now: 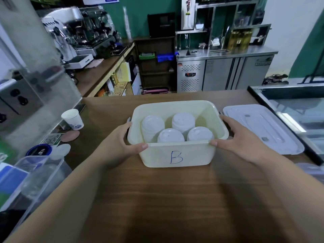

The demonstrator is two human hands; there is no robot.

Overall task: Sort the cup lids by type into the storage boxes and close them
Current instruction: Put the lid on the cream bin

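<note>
Bare forearms reach forward over the wooden counter (166,199) to a cream box (177,155) marked with a blue B on its near wall. The left hand (122,142) grips the box's left end, thumb laid along the near rim and fingers curled round the side by the latch. The right hand (235,139) mirrors it on the right end, thumb on the near corner and fingers wrapped over the far edge. Whether the box rests on the counter or is just lifted, I cannot tell.

Inside stand 4 stacks of white cup lids (171,135), 2 at the back and 2 at the front, all looking like the same domed type. The box is open; its pale cover (263,130) lies flat on the counter just to the right. A paper cup (72,119) stands well off to the left, and a clear tub (35,174) sits at the near left edge.

Sorting into this box looks finished, so closing seems the step in hand. Next, 1 hand would need to let go, fetch the cover, square it over the rim and press the side latches down.
</note>
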